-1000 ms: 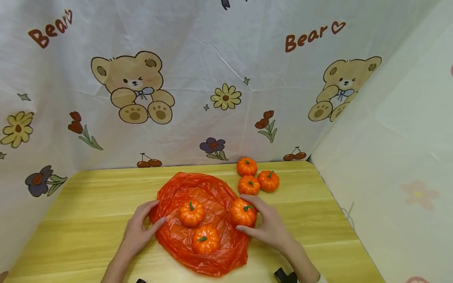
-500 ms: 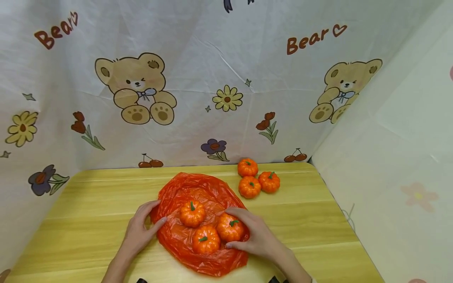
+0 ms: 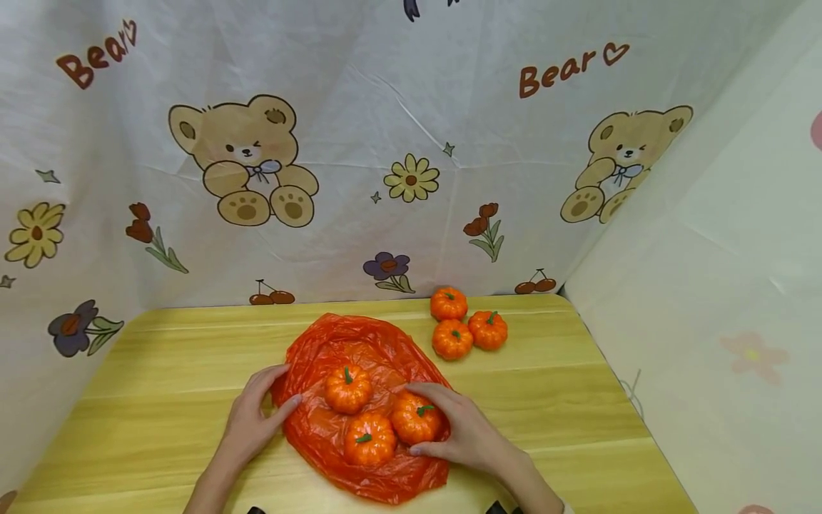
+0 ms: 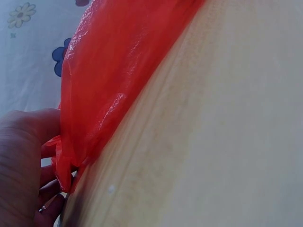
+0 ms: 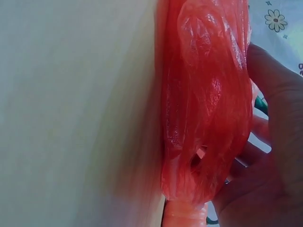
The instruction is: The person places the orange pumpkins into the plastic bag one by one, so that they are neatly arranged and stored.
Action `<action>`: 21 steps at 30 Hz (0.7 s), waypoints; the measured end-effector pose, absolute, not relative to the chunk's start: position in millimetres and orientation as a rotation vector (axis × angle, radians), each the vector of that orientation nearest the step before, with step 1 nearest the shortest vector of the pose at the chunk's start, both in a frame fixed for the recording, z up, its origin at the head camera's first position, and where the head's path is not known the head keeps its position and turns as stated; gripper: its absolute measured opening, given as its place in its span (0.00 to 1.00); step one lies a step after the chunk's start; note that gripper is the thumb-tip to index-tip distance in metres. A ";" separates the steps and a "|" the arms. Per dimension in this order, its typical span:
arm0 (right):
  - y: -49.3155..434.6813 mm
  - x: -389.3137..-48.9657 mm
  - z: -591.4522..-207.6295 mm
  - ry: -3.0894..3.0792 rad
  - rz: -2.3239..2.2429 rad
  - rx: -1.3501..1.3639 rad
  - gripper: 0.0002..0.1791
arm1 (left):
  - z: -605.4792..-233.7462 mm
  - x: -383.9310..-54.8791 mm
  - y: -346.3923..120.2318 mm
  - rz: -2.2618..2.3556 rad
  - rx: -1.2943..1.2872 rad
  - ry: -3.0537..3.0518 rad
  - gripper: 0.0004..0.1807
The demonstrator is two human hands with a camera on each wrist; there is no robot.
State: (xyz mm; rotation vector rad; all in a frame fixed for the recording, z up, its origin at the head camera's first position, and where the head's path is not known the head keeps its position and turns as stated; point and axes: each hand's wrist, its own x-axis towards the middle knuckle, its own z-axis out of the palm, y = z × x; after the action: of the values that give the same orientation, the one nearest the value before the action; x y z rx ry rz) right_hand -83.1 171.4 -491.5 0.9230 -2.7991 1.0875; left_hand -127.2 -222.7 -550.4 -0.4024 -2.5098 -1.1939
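Note:
A red plastic bag (image 3: 347, 332) lies spread on the table with its mouth upward. My left hand (image 3: 253, 410) holds its left rim, thumb inside and fingers outside; the left wrist view shows crumpled red plastic (image 4: 102, 80) between them. On the bag's right side, my right hand (image 3: 472, 432) grips a small orange pumpkin (image 3: 412, 420) with a green stem. That pumpkin touches or nearly touches another pumpkin (image 3: 369, 439) in the bag. A further pumpkin (image 3: 347, 391) sits behind them. In the right wrist view, the bag's side (image 5: 208, 94) hides most of the gripped pumpkin.
Three more pumpkins stand grouped at the table's back right: a rear one (image 3: 448, 305), a front one (image 3: 452, 339) and a right one (image 3: 488, 330). A bear-printed cloth (image 3: 347, 235) hangs behind the wooden table (image 3: 559, 385). Another pale cloth (image 3: 719, 285) borders the right side.
My right hand has carried its pumpkin leftward and toward me, from the bag's right rim to beside the nearest pumpkin, which has shifted slightly left. My left hand keeps its place.

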 end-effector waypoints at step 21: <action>172.9 -87.8 -488.7 -2.730 1.137 0.843 0.37 | -547.7 -128.2 -223.4 -1.202 -0.398 -2.524 0.31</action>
State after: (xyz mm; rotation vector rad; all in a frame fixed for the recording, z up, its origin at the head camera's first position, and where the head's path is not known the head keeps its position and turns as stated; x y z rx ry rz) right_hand -87.8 172.9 -488.7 0.8429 -2.7303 1.1375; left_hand -128.2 -223.4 -547.7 -0.3976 -2.5242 -1.2025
